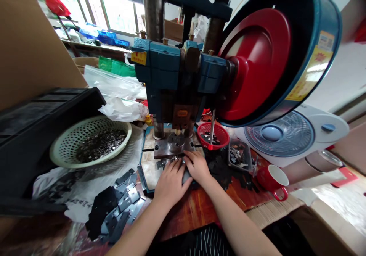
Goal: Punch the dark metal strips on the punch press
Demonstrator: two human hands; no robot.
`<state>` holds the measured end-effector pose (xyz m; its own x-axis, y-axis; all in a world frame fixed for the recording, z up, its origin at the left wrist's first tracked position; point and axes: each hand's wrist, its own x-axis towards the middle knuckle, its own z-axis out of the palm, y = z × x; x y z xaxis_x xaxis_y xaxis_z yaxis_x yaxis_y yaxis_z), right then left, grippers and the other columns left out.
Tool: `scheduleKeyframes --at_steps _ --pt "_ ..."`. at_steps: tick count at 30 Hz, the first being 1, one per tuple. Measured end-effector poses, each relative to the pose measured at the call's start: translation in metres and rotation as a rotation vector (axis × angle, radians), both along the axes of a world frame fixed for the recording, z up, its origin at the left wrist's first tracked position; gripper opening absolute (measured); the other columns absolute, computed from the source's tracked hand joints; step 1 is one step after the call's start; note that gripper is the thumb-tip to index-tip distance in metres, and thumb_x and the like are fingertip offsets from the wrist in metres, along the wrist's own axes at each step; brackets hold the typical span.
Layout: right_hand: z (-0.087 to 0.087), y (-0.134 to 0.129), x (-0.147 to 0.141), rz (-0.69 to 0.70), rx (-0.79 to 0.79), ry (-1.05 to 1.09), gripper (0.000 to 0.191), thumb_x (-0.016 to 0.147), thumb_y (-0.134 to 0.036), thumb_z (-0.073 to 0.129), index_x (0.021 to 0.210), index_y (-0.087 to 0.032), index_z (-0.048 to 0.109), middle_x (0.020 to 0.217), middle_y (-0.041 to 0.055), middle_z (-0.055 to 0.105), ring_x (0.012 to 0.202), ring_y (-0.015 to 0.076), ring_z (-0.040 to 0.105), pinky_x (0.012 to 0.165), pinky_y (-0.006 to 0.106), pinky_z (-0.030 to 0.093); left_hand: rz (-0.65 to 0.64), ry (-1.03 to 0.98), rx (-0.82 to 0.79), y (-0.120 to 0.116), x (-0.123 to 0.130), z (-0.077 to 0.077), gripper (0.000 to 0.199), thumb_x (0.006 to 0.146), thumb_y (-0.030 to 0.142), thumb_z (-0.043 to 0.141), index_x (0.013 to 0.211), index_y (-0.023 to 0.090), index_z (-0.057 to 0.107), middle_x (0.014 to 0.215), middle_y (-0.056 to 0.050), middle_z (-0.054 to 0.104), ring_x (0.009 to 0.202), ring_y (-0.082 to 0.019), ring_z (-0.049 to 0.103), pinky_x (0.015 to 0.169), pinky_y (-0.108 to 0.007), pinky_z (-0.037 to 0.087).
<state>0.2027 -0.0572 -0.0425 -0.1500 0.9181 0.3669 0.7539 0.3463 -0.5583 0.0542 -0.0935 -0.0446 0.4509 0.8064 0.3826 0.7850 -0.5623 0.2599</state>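
Press top (210, 6) cut off, gray piece (187, 174) partly covered by left hand (170, 182), yellow label (309, 71) print illegible

A round pale-green plastic basket (67, 143) lies left of a tall blue metal press (164, 69). A round red plastic basket (223, 134) lies right.

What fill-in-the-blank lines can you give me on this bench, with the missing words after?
The mug is coloured ____ outside.
The fan stands on the ____ side of the press.
The large basket of small dark pieces is pale ____.
The loose metal plates at the front lie nearer the ____ hand than the right hand.

Missing words: red; right; green; left.
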Motion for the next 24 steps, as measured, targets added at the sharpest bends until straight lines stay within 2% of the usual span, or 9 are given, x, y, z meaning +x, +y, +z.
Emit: scheduleKeyframes --at_steps 6,11,17,20,24 --pt "0.001 -0.002 0.004 -0.032 -0.100 0.208 0.044 0.095 -0.033 0.031 0.134 -0.018 0.043 0.100 0.0065 0.069 0.105 0.0210 0.056 0.092 0.035 0.041 0.011 -0.007 -0.013 -0.001 0.000 0.001 0.051 0.084 0.046 0.048 0.124 0.015 0.052 0.128 -0.015 0.055 0.123 -0.030 0.045 0.106 -0.051 0.029" --pt "-0.002 -0.003 0.006 -0.037 -0.174 0.432 0.048 0.095 -0.040 0.027 0.139 -0.021 0.033 0.099 0.0054 0.070 0.104 0.0202 0.060 0.095 0.034 0.040 0.013 -0.042 -0.015 -0.002 0.000 0.001 0.048 0.083 0.045 0.049 0.121 0.017 0.055 0.128 -0.014 0.055 0.122 -0.030 0.045 0.106 -0.052 0.030" --pt "-0.008 -0.001 0.008 -0.002 -0.202 0.691 0.059 0.093 -0.049 0.028 0.143 -0.018 0.023 0.093 0.0069 0.070 0.107 0.0193 0.059 0.103 0.036 0.033 0.014 -0.040 -0.027 -0.003 0.000 0.004 0.046 0.083 0.045 0.050 0.118 0.017 0.058 0.129 -0.014 0.055 0.123 -0.030 0.045 0.107 -0.051 0.029" --pt "-0.007 0.001 0.009 0.008 -0.279 0.831 0.065 0.089 -0.056 0.034 0.142 -0.019 0.025 0.092 0.0076 0.070 0.104 0.0208 0.061 0.100 0.038 0.038 0.013 -0.043 -0.018 -0.003 0.000 0.003 0.045 0.084 0.044 0.049 0.118 0.017 0.058 0.128 -0.014 0.055 0.123 -0.029 0.044 0.107 -0.050 0.029" --pt "0.002 0.007 0.015 0.040 -0.449 0.994 0.065 0.083 -0.064 0.038 0.128 -0.019 0.046 0.094 0.0101 0.070 0.100 0.0234 0.063 0.092 0.038 0.045 -0.001 -0.047 -0.003 -0.003 0.000 0.002 0.043 0.085 0.043 0.046 0.119 0.018 0.057 0.128 -0.012 0.056 0.124 -0.029 0.044 0.106 -0.050 0.030"
